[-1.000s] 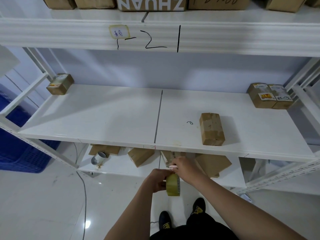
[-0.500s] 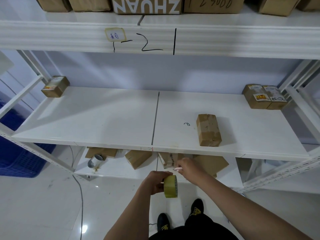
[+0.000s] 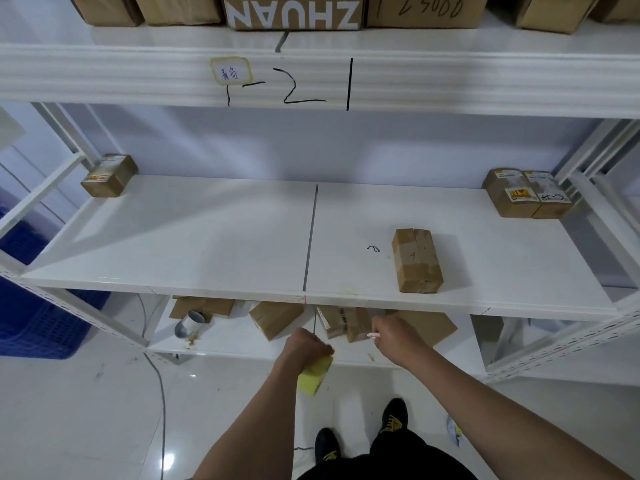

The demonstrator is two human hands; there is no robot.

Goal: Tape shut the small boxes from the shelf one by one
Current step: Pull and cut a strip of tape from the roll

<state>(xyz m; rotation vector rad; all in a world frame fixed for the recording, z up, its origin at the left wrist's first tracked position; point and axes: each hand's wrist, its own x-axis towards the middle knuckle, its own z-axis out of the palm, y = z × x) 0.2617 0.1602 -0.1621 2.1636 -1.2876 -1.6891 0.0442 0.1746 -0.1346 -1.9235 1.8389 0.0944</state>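
At the far left of the middle shelf (image 3: 173, 237) a labelled small box (image 3: 109, 175) is seen against the frame post. Lower, in front of the shelf edge, a yellowish tape roll (image 3: 316, 374) is gripped by the left hand (image 3: 304, 346), fingers curled round it. Just to the right, something thin and pale is pinched in the right hand (image 3: 394, 336); what it is cannot be told. An unlabelled brown box (image 3: 417, 260) lies right of the shelf seam. Two labelled boxes (image 3: 528, 192) are set touching at the far right.
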